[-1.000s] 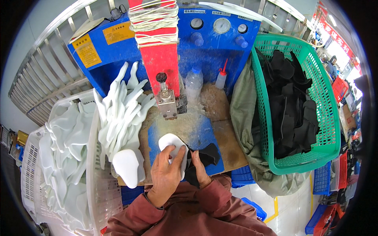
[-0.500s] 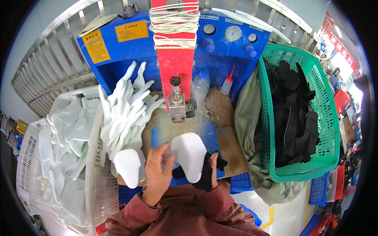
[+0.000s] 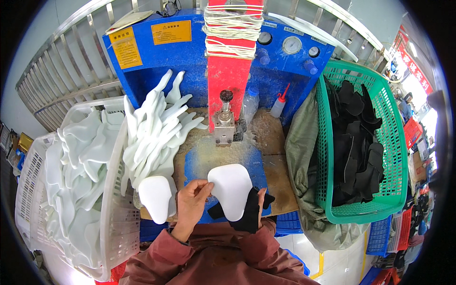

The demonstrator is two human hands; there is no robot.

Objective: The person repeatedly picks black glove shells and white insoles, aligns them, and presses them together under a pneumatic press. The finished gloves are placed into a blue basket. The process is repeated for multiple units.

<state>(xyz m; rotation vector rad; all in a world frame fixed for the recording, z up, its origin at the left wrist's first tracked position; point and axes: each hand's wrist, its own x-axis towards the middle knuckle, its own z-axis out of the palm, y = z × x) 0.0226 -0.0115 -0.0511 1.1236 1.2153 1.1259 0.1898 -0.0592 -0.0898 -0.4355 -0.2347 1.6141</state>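
Observation:
A smooth white insole-shaped pad [image 3: 230,190] is held in front of me, its broad end pointing away. My left hand [image 3: 192,203] pinches the pad's left edge between thumb and fingers. Against its right side lies a black cloth-like piece [image 3: 248,216] with strips sticking out on both sides. My right hand [image 3: 261,204] grips the black piece and the pad together; most of its fingers are hidden. Another white pad [image 3: 156,197] rests at the near end of a pile of white pads [image 3: 154,130], just left of my left hand.
Ahead stands a blue machine [image 3: 142,57] with a red column [image 3: 229,80] and metal head [image 3: 224,128] over a blue board [image 3: 197,156]. A white basket [image 3: 118,232] of pads is left; a green basket [image 3: 399,166] of black pieces is right. A red-tipped bottle [image 3: 278,107] stands behind.
My left hand has closed from loosely spread fingers to a pinch on the pad's left edge. The view has shifted slightly; the right hand keeps its hold.

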